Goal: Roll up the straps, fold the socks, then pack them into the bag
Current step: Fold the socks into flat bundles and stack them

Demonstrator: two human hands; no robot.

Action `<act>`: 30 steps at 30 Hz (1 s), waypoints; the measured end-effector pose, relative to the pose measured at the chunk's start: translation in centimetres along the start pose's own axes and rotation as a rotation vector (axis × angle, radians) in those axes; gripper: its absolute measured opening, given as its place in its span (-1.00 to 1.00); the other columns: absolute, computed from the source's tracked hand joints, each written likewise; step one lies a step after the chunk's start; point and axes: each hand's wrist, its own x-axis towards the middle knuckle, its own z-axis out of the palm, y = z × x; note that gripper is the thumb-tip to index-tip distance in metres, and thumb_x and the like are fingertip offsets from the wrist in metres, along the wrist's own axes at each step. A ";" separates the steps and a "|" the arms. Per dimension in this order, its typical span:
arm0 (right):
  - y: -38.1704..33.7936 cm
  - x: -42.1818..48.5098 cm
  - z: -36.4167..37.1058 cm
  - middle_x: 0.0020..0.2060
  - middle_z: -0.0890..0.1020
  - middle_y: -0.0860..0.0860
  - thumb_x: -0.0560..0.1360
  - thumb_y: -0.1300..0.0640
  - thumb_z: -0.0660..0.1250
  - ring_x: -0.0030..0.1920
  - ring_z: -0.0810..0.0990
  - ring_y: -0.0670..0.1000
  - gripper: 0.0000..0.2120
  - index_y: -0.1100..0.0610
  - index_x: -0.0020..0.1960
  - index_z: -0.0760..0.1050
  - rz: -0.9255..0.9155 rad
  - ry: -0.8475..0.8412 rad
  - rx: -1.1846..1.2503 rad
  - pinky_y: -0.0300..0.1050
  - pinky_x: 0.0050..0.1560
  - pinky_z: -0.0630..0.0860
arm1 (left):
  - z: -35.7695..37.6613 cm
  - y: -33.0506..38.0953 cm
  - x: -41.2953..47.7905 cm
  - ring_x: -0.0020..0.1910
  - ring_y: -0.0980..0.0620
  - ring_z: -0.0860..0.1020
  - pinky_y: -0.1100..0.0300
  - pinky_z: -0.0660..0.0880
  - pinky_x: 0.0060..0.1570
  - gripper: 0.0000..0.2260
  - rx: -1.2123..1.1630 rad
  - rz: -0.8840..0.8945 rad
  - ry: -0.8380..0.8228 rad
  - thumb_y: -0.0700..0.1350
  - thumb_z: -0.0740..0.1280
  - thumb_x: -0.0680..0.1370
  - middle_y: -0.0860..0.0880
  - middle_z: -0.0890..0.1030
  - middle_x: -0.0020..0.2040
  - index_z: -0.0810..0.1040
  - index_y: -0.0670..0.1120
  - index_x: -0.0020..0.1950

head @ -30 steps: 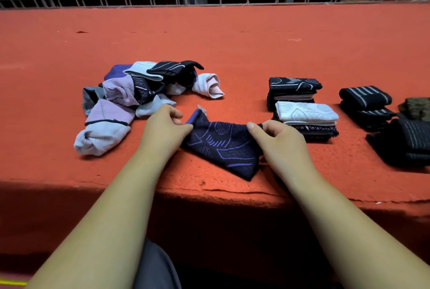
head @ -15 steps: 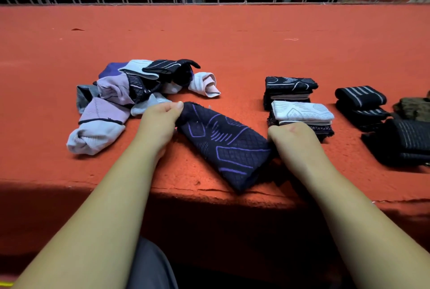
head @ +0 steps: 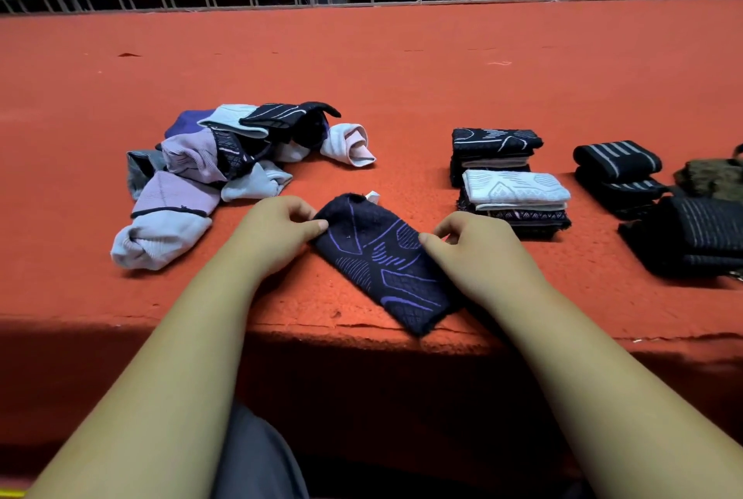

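The navy sock (head: 382, 261) with purple lines lies slantwise on the red carpeted ledge (head: 402, 76), its lower end reaching the near lip. The left hand (head: 277, 233) pinches the sock's upper left edge between thumb and curled fingers. The right hand (head: 478, 253) nips its right edge, fingers bent. Left of the sock and a little beyond it sits a loose heap of socks (head: 209, 177) in lilac, white and dark. Just right of the sock stand two folded stacks (head: 510, 185), with the rolled straps (head: 619, 165) farther right. Past those lies a dark striped bundle (head: 699, 237), perhaps the bag, though I can't be sure.
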 end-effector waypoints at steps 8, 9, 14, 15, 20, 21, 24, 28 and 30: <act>-0.9 -0.2 -1.6 -0.20 0.74 -0.08 0.49 0.04 0.40 -0.11 0.68 -0.07 -0.87 0.03 -0.11 0.72 0.034 -0.135 0.161 -0.13 -0.07 0.52 | 0.0 1.2 -0.3 -0.01 0.02 0.69 -0.02 0.51 0.02 -0.90 -0.603 -0.018 0.031 -0.15 0.38 0.67 -0.03 0.76 0.01 0.67 -0.05 0.15; -1.0 -0.5 -2.1 -0.25 0.73 -0.10 0.49 0.04 0.39 -0.19 0.67 -0.08 -0.86 0.06 -0.14 0.70 0.052 -0.158 0.232 -0.12 -0.14 0.50 | 0.0 1.5 -0.3 0.04 0.01 0.69 -0.05 0.50 0.08 -0.88 -0.663 -0.023 0.001 -0.15 0.35 0.69 -0.03 0.75 0.05 0.65 -0.05 0.19; -0.8 -1.8 -4.0 -0.37 0.56 0.00 0.53 -0.01 0.32 -0.38 0.46 0.00 -0.76 0.10 -0.24 0.54 0.060 -0.383 0.395 -0.15 -0.37 0.35 | 1.4 3.8 -0.7 -0.15 0.11 0.65 0.14 0.62 -0.12 -0.86 -0.822 0.021 -0.145 -0.16 0.27 0.73 0.06 0.70 -0.05 0.59 0.01 0.21; -0.7 -1.7 -3.8 -0.33 0.64 0.00 0.53 -0.05 0.33 -0.38 0.51 -0.01 -0.71 0.15 -0.20 0.57 0.061 -0.377 0.396 -0.14 -0.35 0.41 | 1.8 4.2 -0.8 -0.22 0.13 0.61 0.20 0.59 -0.21 -0.85 -0.814 0.029 -0.168 -0.17 0.26 0.74 0.08 0.67 -0.11 0.58 0.01 0.20; -0.5 -1.0 -2.4 -0.30 0.73 -0.18 0.57 -0.33 0.34 -0.37 0.60 -0.15 -0.56 0.02 -0.09 0.71 0.065 -0.158 0.346 -0.10 -0.14 0.56 | 3.6 5.6 -1.0 -0.35 0.20 0.47 0.31 0.51 -0.32 -0.81 -0.886 0.098 -0.271 -0.28 0.18 0.74 0.08 0.51 -0.26 0.54 -0.07 0.20; -0.4 -0.7 -2.2 -0.38 0.68 -0.22 0.57 -0.34 0.35 -0.36 0.59 -0.17 -0.59 -0.01 -0.08 0.71 0.058 -0.146 0.341 -0.12 -0.16 0.51 | 3.7 6.0 -1.1 -0.37 0.22 0.49 0.32 0.50 -0.32 -0.81 -0.913 0.110 -0.287 -0.31 0.16 0.74 0.09 0.53 -0.29 0.52 -0.09 0.20; -0.4 -0.4 -1.7 -0.40 0.65 -0.31 0.58 -0.30 0.38 -0.34 0.58 -0.29 -0.66 -0.06 0.01 0.74 0.043 -0.174 0.420 -0.15 -0.15 0.43 | 3.8 6.4 -1.2 -0.45 0.24 0.44 0.34 0.45 -0.35 -0.80 -1.000 0.143 -0.305 -0.34 0.16 0.72 0.12 0.52 -0.34 0.50 -0.11 0.21; 0.0 0.4 -0.9 -0.04 0.79 -0.09 0.61 -0.09 0.45 0.02 0.76 -0.07 -0.76 0.04 0.14 0.74 0.025 -0.172 0.717 -0.03 0.17 0.62 | 3.5 6.2 -0.7 -0.26 0.08 0.57 0.19 0.48 -0.20 -0.80 -1.068 0.136 -0.229 -0.30 0.25 0.67 -0.02 0.61 -0.18 0.56 -0.14 0.26; 0.3 0.9 -0.8 -0.02 0.77 -0.08 0.59 0.02 0.46 -0.02 0.76 -0.03 -0.74 0.03 0.25 0.70 0.001 -0.177 0.822 -0.05 0.12 0.63 | 3.5 6.0 -0.4 -0.15 0.04 0.57 0.19 0.53 -0.11 -0.79 -1.053 0.152 -0.136 -0.32 0.31 0.65 -0.08 0.61 -0.10 0.58 -0.19 0.27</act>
